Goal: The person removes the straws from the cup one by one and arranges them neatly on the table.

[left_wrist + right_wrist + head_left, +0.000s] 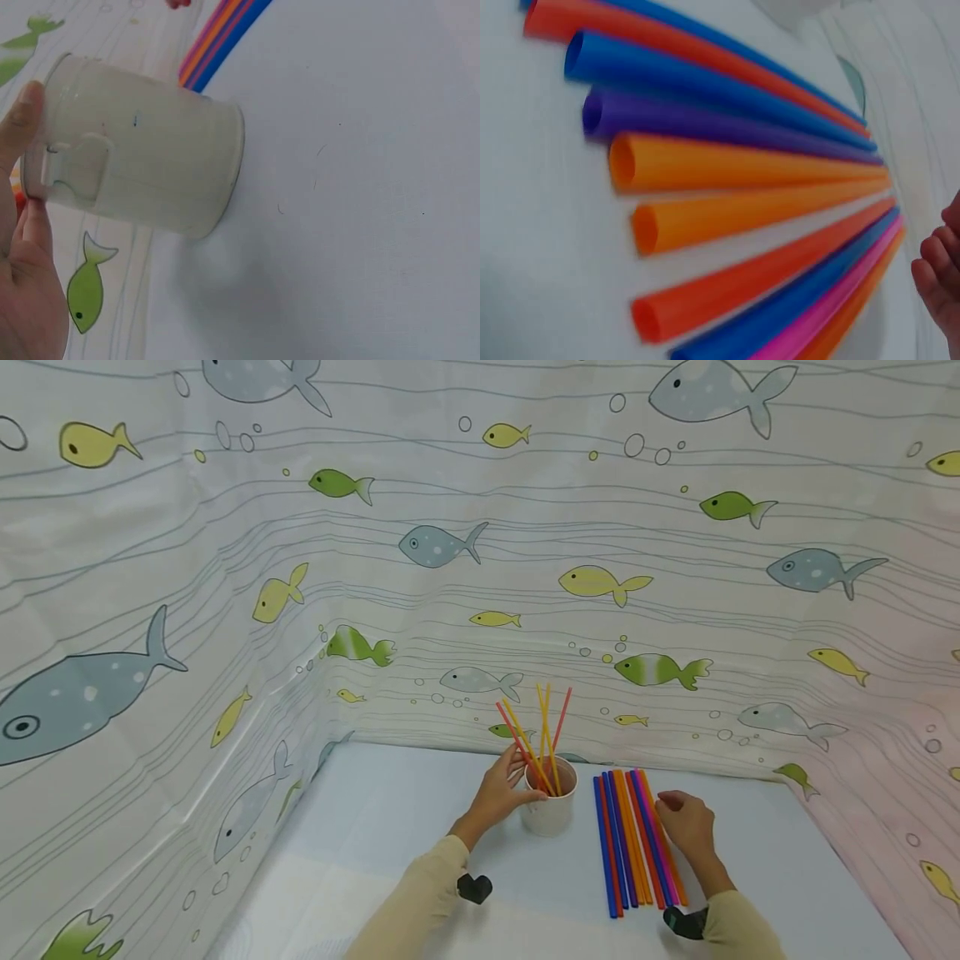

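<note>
My left hand grips a white cup at its rim, thumb on one side and fingers on the other. Several thin red and yellow straws stand out of the cup's mouth. In the left wrist view the cup shows its side, with a small raised, handle-like shape on it. To the right of the cup, coloured straws lie side by side in a row: blue, red, purple, orange and pink. My right hand, fingers loosely bent, is beside the row's far right end with nothing visible in it.
A pale tabletop carries everything. Fish-patterned sheeting rises behind the table and along its left and right sides. The cup stands near the table's back edge, a short gap left of the straw row.
</note>
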A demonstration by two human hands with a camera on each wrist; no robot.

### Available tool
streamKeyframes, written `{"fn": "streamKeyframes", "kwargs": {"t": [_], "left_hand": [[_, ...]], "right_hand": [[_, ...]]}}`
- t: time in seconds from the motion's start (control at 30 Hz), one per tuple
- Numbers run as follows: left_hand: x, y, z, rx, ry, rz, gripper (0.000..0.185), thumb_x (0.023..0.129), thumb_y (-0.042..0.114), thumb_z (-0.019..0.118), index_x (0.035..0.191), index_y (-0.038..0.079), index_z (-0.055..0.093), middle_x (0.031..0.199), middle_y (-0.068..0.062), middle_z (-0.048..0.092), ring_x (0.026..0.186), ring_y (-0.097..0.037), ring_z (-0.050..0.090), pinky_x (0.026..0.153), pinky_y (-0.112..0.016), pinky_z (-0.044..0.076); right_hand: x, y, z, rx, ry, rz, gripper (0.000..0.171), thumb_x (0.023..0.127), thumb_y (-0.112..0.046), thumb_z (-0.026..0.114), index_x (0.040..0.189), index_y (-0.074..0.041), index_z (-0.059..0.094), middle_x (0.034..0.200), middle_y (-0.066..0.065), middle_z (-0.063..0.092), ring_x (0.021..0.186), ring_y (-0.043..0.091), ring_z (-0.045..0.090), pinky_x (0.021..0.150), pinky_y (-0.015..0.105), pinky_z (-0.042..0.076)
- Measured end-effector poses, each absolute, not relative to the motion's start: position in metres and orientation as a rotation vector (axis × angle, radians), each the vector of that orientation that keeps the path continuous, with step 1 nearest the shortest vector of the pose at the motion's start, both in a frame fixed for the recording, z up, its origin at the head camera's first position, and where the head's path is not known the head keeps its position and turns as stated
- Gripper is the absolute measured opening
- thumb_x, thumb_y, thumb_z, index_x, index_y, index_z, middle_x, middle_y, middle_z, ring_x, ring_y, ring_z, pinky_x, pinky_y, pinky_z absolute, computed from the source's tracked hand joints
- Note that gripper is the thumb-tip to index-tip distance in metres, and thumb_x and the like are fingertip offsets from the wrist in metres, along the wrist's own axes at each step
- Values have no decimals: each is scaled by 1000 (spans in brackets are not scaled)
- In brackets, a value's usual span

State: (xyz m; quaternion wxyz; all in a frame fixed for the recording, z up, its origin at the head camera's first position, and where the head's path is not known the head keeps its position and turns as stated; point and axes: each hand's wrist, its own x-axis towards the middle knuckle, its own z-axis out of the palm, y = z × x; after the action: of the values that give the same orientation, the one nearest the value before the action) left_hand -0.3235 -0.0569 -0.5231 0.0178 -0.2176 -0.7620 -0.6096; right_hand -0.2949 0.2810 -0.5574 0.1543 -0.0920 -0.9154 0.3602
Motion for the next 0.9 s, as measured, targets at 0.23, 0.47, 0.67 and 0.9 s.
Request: {"fn": "streamKeyframes", "kwargs": {"t": [0.23,0.47,0.67,0.9], "left_hand": [[-314,-60,-505,-715,-2378,-1904,99,77,6,82,150,-9,18,137,-27,46,133,-35,44,104,-42,42],[-329,-55,-531,-670,-2382,-1875,102,76,12,83,153,-1,17,139,-21,47,132,-31,45,104,-38,42],[-332,-55,-534,-649,-2396,-1882,105,73,22,85,154,3,20,138,-14,49,133,-25,46,103,-31,43],[-331,-56,-532,-628,-2429,-1857,109,72,29,86,154,4,20,139,-11,48,133,-20,45,103,-27,42]], "right_hand": [[-304,245,-547,52,-2617,1243,53,87,-28,76,129,-1,60,116,19,66,106,35,64,89,49,54],[-311,202,-534,445,-2653,1450,86,76,-42,83,144,-4,46,139,20,53,123,41,52,97,52,47],[-321,176,-513,605,-2516,1516,92,70,-33,89,145,-5,44,142,16,50,129,34,49,102,45,44],[-324,160,-499,584,-2595,1535,102,64,-36,92,148,-8,41,145,14,48,132,33,45,106,44,40]]}}
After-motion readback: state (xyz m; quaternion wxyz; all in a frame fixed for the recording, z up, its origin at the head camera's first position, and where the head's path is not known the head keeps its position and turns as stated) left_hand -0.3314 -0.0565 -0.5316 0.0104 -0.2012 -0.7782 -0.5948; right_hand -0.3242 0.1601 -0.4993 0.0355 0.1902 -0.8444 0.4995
